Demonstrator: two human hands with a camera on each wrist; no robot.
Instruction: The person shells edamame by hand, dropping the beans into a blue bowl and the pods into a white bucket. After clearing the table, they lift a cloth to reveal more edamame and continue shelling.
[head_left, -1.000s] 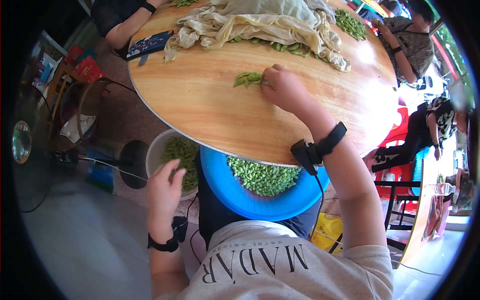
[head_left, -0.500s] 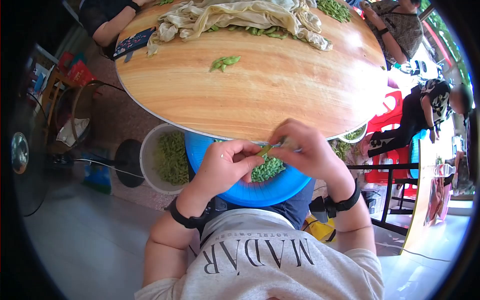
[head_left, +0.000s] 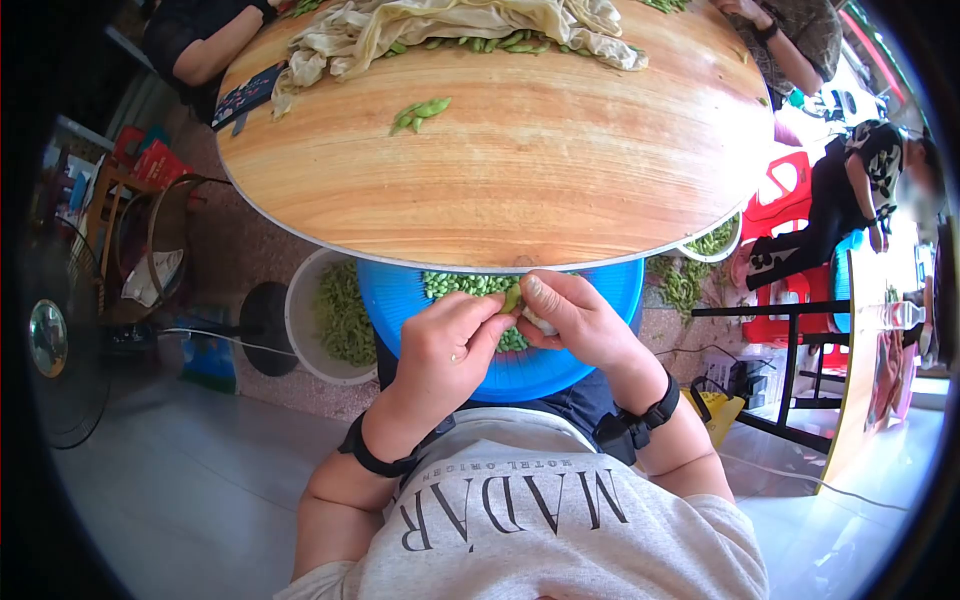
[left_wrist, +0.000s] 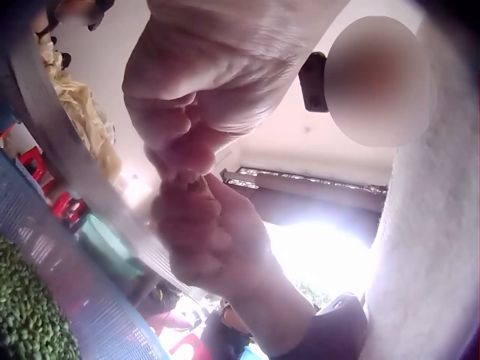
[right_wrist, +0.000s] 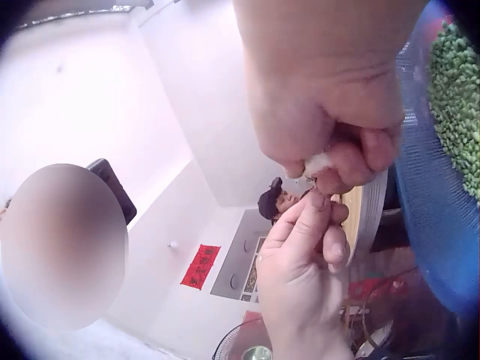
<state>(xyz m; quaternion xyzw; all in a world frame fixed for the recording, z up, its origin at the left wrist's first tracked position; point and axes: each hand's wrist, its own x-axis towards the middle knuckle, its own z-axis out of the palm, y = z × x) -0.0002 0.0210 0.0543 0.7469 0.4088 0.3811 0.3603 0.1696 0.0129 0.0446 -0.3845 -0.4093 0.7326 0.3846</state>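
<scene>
Above the blue basket [head_left: 540, 375] of shelled green beans [head_left: 460, 285], both hands meet at one green pod [head_left: 512, 299]. The left hand [head_left: 440, 345] pinches the pod between thumb and fingertips. From the other side the right hand [head_left: 580, 322] pinches it, with something white at its fingers. In the left wrist view the fingertips of the left hand [left_wrist: 202, 90] and right hand [left_wrist: 214, 232] touch and mostly hide the pod. The right wrist view shows the white piece [right_wrist: 318, 163] at the right hand [right_wrist: 330, 112]. A few pods [head_left: 420, 115] lie on the round table [head_left: 480, 180].
A cream cloth [head_left: 350, 35] covers more pods at the table's far side, near a dark booklet [head_left: 247, 95]. White tubs of green pods [head_left: 345, 315] stand left and right below the table. A fan [head_left: 50, 335] is at far left; other people sit or stand around.
The right hand has come back from the pods on the table to above the basket, and the left hand has moved in to meet it. Both hands now pinch a pod.
</scene>
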